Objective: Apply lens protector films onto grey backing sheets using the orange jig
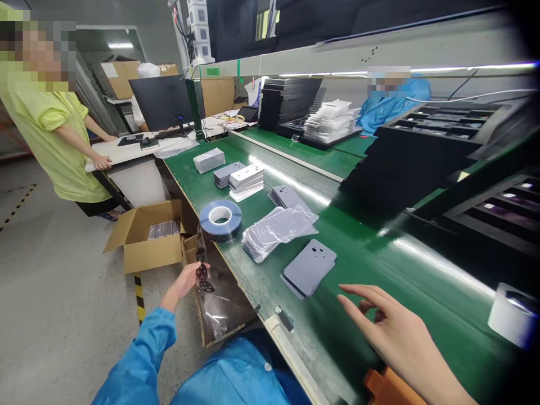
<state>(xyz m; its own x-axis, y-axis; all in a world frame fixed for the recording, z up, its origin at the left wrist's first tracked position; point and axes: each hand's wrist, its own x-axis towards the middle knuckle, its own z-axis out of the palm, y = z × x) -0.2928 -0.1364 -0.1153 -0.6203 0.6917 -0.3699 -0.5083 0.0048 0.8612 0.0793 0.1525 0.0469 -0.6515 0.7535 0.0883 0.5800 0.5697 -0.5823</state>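
Beyond the bench's front edge, my left hand (185,281) pinches a clear strip with dark round pieces (203,272). The strip hangs beside a roll of bluish film tape (205,219) lying at the edge; whether the two join is unclear. My right hand (390,320) hovers at the right, thumb and forefinger apart, holding nothing. Nearest to it lie a few grey phone-back-shaped sheets (306,273) with camera holes, slightly fanned. Behind them is a pile of sheets in clear plastic sleeves (274,228), partly covering another grey stack (291,197).
White cards (246,183), a grey stack (228,173) and a wrapped bundle (210,161) stand farther back on the green bench (358,253). Black trays (388,169) rise at right. Below the edge are cartons (154,256). A person in yellow (54,135) stands left; another in blue sits opposite.
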